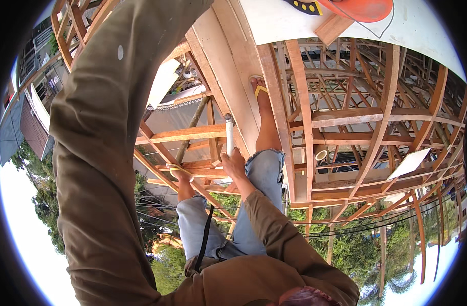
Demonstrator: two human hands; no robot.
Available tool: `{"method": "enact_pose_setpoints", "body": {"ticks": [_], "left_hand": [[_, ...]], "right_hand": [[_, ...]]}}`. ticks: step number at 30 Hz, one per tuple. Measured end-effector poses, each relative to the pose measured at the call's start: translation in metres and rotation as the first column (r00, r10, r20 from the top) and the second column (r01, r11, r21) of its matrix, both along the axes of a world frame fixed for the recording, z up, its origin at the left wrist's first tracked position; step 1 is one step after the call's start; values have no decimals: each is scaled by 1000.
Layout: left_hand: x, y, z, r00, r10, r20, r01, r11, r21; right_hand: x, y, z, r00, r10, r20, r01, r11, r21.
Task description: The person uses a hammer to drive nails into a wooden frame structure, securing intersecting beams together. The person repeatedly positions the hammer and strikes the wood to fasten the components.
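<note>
My right hand (235, 164) is closed around the white handle of a hammer (230, 136), in front of my right thigh. The hammer stands nearly upright, its round grey end at the top. My left arm (98, 127), in a brown sleeve, reaches up and out of the top edge of the picture, so the left hand and anything in it are hidden. My right foot (260, 84), in a yellow-strapped flip-flop, rests on a wide wooden board (233, 56). The left foot (180, 173) stands lower, on a timber of the frame.
Open wooden framing (355, 117) spreads to the right, with deep gaps between beams. At the top lies a white panel (274, 20) with a short wood offcut (333, 29) and an orange hard hat (363, 9). Cables (366, 229) and trees (345, 250) show below.
</note>
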State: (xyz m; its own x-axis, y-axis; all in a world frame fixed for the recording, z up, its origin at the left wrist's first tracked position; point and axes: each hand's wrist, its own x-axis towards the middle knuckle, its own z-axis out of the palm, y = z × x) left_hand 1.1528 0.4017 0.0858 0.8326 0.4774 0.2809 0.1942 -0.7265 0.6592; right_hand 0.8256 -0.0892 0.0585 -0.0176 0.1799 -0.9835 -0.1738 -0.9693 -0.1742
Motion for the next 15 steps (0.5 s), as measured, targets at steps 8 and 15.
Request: {"method": "enact_pose_setpoints", "body": {"ticks": [8, 15], "left_hand": [[-303, -68, 28, 742, 659, -124, -563, 512, -649], [-586, -323, -28, 91, 750, -655, -599, -484, -638]], "right_hand": [[-13, -14, -2, 994, 49, 101, -46, 999, -29], [-27, -17, 10, 983, 167, 71, -164, 985, -47]]}}
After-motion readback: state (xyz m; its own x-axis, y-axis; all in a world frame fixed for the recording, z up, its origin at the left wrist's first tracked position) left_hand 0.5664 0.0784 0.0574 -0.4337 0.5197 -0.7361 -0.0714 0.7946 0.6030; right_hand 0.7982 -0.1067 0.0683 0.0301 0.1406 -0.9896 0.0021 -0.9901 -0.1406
